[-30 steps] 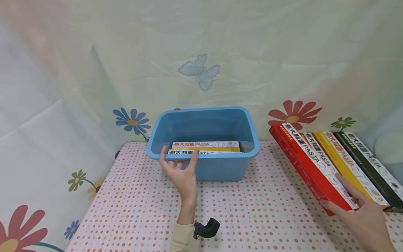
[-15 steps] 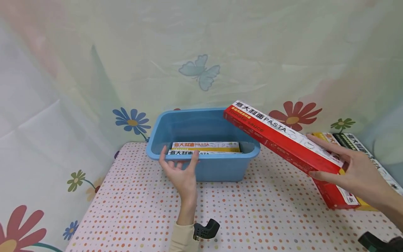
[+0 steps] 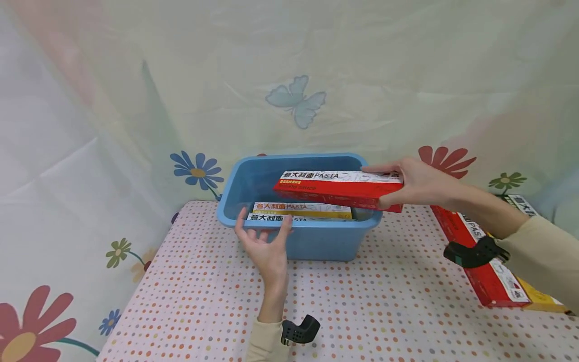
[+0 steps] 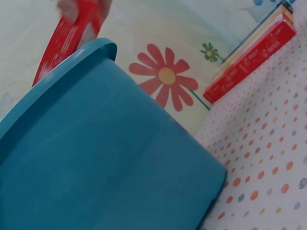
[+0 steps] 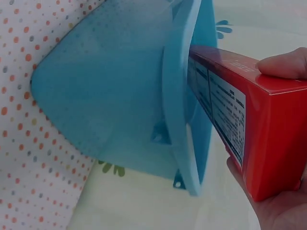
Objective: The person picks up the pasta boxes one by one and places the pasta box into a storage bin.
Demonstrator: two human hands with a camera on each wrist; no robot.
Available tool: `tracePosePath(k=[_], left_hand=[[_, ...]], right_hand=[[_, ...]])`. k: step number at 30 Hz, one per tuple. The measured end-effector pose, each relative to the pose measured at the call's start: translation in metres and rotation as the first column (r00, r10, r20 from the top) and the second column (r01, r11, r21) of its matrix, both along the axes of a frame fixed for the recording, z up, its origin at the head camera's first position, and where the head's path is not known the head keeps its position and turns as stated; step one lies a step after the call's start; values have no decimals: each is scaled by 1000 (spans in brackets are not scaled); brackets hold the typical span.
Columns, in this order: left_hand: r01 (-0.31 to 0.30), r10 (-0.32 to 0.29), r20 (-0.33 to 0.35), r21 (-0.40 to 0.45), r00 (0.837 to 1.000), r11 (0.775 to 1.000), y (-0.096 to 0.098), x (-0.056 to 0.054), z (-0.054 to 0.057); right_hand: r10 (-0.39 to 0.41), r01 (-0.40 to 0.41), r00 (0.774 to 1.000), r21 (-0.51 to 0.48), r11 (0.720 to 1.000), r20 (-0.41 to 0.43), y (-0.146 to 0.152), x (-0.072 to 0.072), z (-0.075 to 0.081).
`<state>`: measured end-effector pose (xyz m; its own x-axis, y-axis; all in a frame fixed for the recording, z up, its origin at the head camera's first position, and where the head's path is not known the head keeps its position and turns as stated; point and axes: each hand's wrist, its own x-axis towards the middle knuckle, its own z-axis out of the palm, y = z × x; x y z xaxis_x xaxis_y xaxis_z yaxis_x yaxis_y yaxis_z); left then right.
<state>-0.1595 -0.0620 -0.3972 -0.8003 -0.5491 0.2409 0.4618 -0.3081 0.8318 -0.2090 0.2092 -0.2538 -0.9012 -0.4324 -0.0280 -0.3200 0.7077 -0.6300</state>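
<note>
My left hand [image 3: 267,254] holds the front rim of a blue plastic tub [image 3: 323,241], its thumb and one finger over the edge and other fingers bent below it. My right hand [image 3: 407,183] grips the right end of a red tomato-sauce pasta box [image 3: 334,191], thumb on the near side and fingers on the far side. The box hangs over the tub's right part, its left end lower inside the opening; the right wrist view shows the red box [image 5: 259,110] passing over the blue rim [image 5: 175,81]. Inside the tub, a yellow-and-white pasta box [image 3: 300,207] lies behind another pasta box [image 3: 271,217].
On the table's right side, another red pasta box [image 3: 493,286] lies beside a yellow box [image 3: 543,299] and a dark green one [image 3: 520,203], partly hidden by the right forearm. A dotted cloth [image 3: 203,301] covers the table; a flowered curtain [image 3: 362,100] hangs behind.
My right hand has lifted the red pasta box off the row at the right and carried it left over the tub. My left hand has stayed on the rim.
</note>
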Motion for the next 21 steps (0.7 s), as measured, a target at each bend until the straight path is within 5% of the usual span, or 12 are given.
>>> tracePosePath(k=[9, 21], left_hand=[[-11, 11, 13, -21, 1000, 1000, -1, 3, -3], [4, -5, -4, -29, 1000, 1000, 1, 5, -3]], right_hand=[[58, -69, 994, 133, 989, 88, -56, -43, -1], [145, -160, 972, 66, 985, 182, -93, -78, -14]])
